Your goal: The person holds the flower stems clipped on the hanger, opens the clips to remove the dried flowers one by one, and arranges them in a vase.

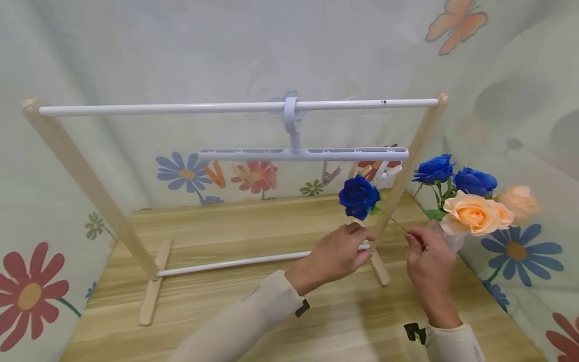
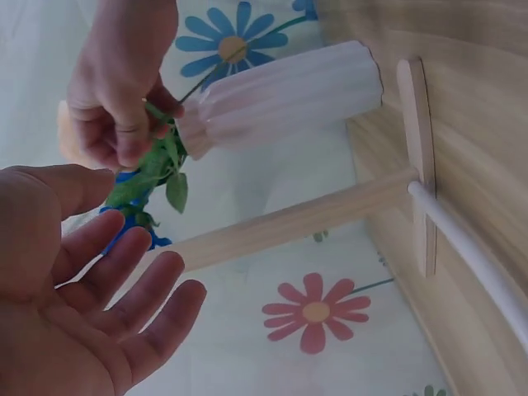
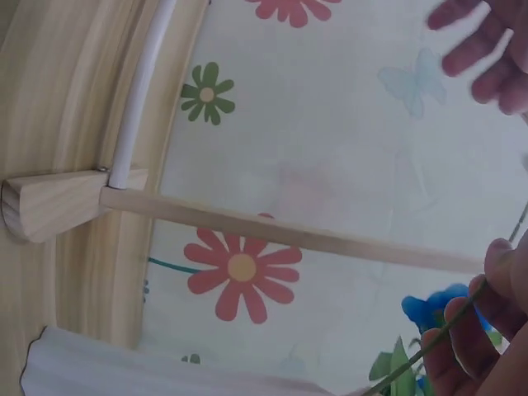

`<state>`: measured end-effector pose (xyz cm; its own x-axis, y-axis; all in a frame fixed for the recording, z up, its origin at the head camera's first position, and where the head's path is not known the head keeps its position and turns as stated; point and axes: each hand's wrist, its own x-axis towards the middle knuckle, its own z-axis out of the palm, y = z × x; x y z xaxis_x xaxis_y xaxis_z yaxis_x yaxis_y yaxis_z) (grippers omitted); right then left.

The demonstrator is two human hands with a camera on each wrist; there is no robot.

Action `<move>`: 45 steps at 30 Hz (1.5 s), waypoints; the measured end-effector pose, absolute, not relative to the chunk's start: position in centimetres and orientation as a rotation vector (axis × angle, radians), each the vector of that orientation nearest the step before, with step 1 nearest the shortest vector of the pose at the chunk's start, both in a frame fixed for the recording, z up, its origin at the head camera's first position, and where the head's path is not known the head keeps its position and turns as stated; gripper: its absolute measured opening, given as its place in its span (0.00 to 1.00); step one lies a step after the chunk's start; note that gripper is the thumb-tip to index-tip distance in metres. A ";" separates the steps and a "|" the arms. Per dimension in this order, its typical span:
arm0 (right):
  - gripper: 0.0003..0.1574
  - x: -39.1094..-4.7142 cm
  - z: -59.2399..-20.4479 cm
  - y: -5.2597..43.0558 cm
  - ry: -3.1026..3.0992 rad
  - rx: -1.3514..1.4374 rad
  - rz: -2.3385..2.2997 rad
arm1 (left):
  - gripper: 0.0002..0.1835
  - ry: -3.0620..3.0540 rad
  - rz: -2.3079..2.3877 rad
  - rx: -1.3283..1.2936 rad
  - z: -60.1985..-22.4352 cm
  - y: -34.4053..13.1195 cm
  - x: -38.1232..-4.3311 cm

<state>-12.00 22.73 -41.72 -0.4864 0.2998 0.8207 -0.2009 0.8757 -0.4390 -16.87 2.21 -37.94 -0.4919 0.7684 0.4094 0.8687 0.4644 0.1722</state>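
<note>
My right hand pinches the thin green stem of a single blue rose. The bloom leans left, in front of the rack's right post. Just below the bloom is my left hand, apart from the stem; in the left wrist view its fingers are spread and loosely bent, holding nothing. Behind my right hand stands a pale, ribbed vase, mostly hidden in the head view. It carries blue roses and peach roses.
A rack with wooden posts and a white top rail spans the wooden table. From the rail hangs a pale hanger with several clips, including an orange clip. Flower-printed walls surround the table.
</note>
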 end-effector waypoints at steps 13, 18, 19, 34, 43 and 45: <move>0.14 -11.7 -37.9 25.1 -1.758 -0.337 0.855 | 0.20 -2.628 -0.814 -1.376 -40.1 6.2 -18.1; 0.17 -12.6 -36.2 26.3 -1.727 -0.393 0.933 | 0.20 -2.669 -0.975 -1.357 -40.9 8.8 -19.3; 0.17 -12.8 -36.0 26.5 -1.726 -0.410 0.949 | 0.21 -2.678 -1.001 -1.343 -41.0 9.4 -19.5; 0.04 -14.5 -32.3 29.1 -1.593 -0.550 1.339 | 0.38 -2.800 -1.305 -0.949 -42.8 16.5 -20.8; 0.08 -15.8 -31.7 29.5 -1.628 -0.654 1.259 | 0.38 -2.725 -1.287 -0.975 -43.1 19.5 -20.9; 0.10 -15.9 -32.2 29.6 -1.667 -0.671 1.205 | 0.35 -2.723 -1.219 -1.003 -42.9 19.9 -20.7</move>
